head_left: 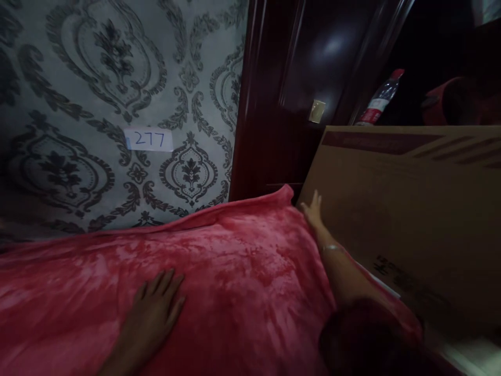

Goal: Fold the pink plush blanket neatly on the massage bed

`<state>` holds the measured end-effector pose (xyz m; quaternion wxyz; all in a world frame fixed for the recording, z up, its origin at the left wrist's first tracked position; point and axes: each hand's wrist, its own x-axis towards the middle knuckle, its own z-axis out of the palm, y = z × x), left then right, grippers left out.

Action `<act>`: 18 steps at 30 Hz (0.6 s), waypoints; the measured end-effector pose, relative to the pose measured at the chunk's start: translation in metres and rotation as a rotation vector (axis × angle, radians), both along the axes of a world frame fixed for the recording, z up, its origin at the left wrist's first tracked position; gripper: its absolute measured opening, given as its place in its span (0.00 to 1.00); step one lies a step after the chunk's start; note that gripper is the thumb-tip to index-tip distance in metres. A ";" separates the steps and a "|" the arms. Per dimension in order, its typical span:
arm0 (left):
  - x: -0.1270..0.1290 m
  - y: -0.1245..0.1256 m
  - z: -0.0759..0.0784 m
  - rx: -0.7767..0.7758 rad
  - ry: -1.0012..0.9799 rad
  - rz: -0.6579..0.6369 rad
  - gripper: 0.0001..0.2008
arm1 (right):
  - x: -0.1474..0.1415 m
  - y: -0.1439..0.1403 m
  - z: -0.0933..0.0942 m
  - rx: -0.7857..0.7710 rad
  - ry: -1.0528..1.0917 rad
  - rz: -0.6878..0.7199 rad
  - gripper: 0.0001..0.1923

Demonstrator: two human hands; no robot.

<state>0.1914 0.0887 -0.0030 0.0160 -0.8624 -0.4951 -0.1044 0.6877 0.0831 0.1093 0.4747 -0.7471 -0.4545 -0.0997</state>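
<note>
A red plush blanket (235,261) with a mottled sheen covers the surface in front of me and reaches to the wall. My left hand (154,303) lies flat on it, palm down, fingers spread. At the blanket's far right corner, my right hand (313,211) stretches out between the cloth edge and a large cardboard box (410,219). Its fingers are extended and apart, and nothing shows in them. Whether its palm presses on the blanket's side is hidden. A thin bracelet (332,247) circles the right wrist.
Patterned wallpaper (191,78) with a paper label reading 277 (149,140) is behind the blanket. A dark red wooden door (270,115) with a gold plate (317,111) stands right of it. Behind the box are a red-capped bottle (379,102) and a red round object (444,102).
</note>
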 end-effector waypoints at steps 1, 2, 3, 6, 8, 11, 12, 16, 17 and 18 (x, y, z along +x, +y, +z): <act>0.000 0.001 -0.002 -0.004 -0.014 0.001 0.29 | -0.011 0.004 -0.017 -0.048 -0.024 -0.036 0.37; -0.001 0.002 -0.005 -0.006 -0.029 0.003 0.28 | -0.025 0.005 -0.037 -0.133 -0.066 -0.030 0.36; -0.001 0.003 -0.007 -0.004 -0.045 0.004 0.28 | -0.040 0.005 -0.058 -0.226 -0.135 0.025 0.35; -0.002 0.005 -0.011 0.002 -0.068 0.001 0.29 | -0.077 -0.002 -0.106 -0.580 -0.249 0.143 0.32; -0.002 0.004 -0.010 -0.003 -0.055 0.002 0.29 | -0.089 -0.006 -0.119 -0.765 -0.243 0.138 0.31; -0.001 0.001 -0.007 -0.016 -0.027 0.010 0.29 | -0.094 -0.010 -0.119 -0.850 -0.235 0.115 0.31; -0.001 0.000 -0.005 -0.020 -0.024 0.008 0.29 | -0.093 -0.011 -0.118 -0.848 -0.237 0.107 0.31; 0.002 -0.003 -0.002 -0.029 -0.044 -0.005 0.29 | -0.092 -0.010 -0.112 -0.840 -0.264 0.081 0.30; 0.003 -0.004 -0.001 -0.033 -0.045 -0.004 0.29 | -0.092 -0.011 -0.110 -0.846 -0.272 0.075 0.30; 0.004 -0.005 0.000 -0.042 -0.039 -0.001 0.30 | -0.093 -0.012 -0.108 -0.853 -0.277 0.072 0.30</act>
